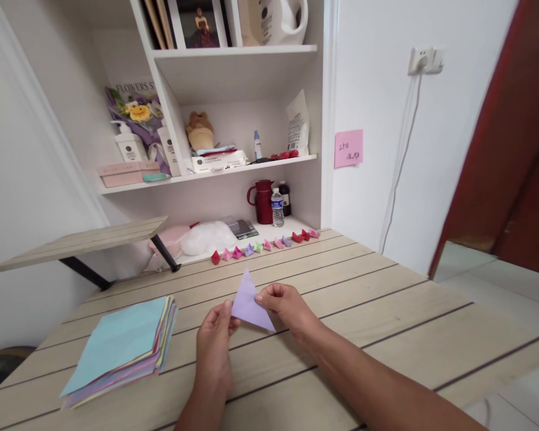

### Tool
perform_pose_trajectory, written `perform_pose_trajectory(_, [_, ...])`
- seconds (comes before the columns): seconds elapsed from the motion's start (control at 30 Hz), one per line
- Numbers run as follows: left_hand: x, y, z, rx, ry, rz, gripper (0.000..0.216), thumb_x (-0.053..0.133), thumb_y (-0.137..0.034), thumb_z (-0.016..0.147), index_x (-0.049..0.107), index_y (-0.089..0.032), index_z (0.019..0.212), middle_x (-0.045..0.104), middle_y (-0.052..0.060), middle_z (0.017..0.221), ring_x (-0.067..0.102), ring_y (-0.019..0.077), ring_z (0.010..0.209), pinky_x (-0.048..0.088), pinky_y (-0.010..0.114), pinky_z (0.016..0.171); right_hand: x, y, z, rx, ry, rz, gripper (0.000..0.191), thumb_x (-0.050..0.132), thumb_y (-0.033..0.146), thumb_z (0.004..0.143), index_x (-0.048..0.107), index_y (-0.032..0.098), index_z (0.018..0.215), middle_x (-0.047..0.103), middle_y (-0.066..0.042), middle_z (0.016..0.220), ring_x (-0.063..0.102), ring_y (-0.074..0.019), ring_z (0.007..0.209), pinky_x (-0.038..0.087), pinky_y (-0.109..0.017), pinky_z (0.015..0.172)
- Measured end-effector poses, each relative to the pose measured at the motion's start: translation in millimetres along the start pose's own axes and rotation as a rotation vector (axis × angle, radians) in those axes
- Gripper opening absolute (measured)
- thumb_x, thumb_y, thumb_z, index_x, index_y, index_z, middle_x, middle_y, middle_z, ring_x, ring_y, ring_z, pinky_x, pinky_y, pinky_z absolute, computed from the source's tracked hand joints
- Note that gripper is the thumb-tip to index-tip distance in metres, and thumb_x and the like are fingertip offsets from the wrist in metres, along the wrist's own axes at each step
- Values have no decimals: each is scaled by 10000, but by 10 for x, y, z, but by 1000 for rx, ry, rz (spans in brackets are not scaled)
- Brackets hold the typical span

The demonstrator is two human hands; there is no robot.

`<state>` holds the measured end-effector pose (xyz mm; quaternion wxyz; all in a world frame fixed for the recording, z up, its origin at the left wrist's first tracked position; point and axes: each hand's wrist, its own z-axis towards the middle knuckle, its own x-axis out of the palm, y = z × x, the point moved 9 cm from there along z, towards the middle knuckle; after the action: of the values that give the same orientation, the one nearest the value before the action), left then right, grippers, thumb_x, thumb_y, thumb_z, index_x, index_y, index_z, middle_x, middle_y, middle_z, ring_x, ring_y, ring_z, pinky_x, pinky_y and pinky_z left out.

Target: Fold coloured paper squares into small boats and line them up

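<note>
A lavender sheet of origami paper (248, 306), folded to a triangle, is held up just above the wooden table. My left hand (216, 338) pinches its left corner between thumb and fingers. On the long right edge, my right hand (285, 305) grips the same paper with thumb and forefinger. One tip of the triangle points away from me, another toward the lower right. To the left of my hands lies a stack of coloured paper (121, 338) with a light blue sheet on top.
A row of several small folded paper pieces (248, 249) lines the table's far edge. Behind it, shelves hold a red jug (264, 202) and a water bottle (277, 207). A small raised wooden stand (85, 239) is at the left. The slatted table (386, 317) extends right.
</note>
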<state>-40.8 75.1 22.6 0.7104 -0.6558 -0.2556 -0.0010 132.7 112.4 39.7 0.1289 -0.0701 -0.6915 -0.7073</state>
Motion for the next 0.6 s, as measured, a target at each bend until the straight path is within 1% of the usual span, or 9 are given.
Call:
perform_pose_trajectory(0.1, [70, -10, -34, -32, 41, -39, 475, 830, -553, 620, 720, -144, 834, 673, -10, 724, 541, 70, 600, 490, 223, 673, 1, 13, -7, -19, -18, 0, 345, 833, 411, 546, 592, 168, 595, 575, 9, 562, 482, -129, 556, 375, -278, 562])
perform_pose_trajectory(0.17, [110, 2, -49, -50, 68, -52, 466, 826, -545, 635, 721, -145, 850, 673, -4, 737, 553, 76, 616, 501, 233, 693, -6, 25, -1, -33, -26, -3, 353, 834, 426, 548, 594, 171, 600, 572, 8, 568, 482, -133, 561, 370, -278, 558])
perform_pose_trajectory(0.3, [103, 62, -36, -70, 65, -69, 412, 909, -403, 558, 716, -137, 805, 655, -18, 724, 553, 64, 640, 485, 193, 688, -7, 26, 13, -54, -16, -11, 370, 839, 445, 557, 592, 173, 600, 554, 14, 564, 458, -127, 554, 349, -276, 554])
perform_pose_trajectory(0.4, [70, 101, -9, -84, 61, -106, 389, 928, -352, 530, 708, -136, 766, 633, -33, 703, 527, 48, 624, 470, 162, 648, 25, 31, -1, -73, 23, -1, 396, 843, 473, 570, 585, 175, 615, 549, 14, 579, 458, -130, 572, 354, -274, 566])
perform_pose_trajectory(0.5, [59, 114, 7, -126, 97, -154, 372, 934, -327, 529, 694, -137, 741, 605, -39, 673, 499, 44, 595, 469, 159, 608, 31, 102, -34, -121, 50, 29, 445, 793, 559, 665, 542, 192, 642, 515, 29, 620, 476, -133, 618, 389, -273, 629])
perform_pose_trajectory(0.6, [78, 116, 4, -196, 164, -202, 355, 928, -324, 554, 677, -142, 725, 547, -56, 616, 474, 46, 560, 482, 177, 590, 27, 200, -75, -154, 84, 74, 457, 656, 652, 793, 559, 206, 766, 537, 22, 753, 512, -130, 663, 417, -273, 683])
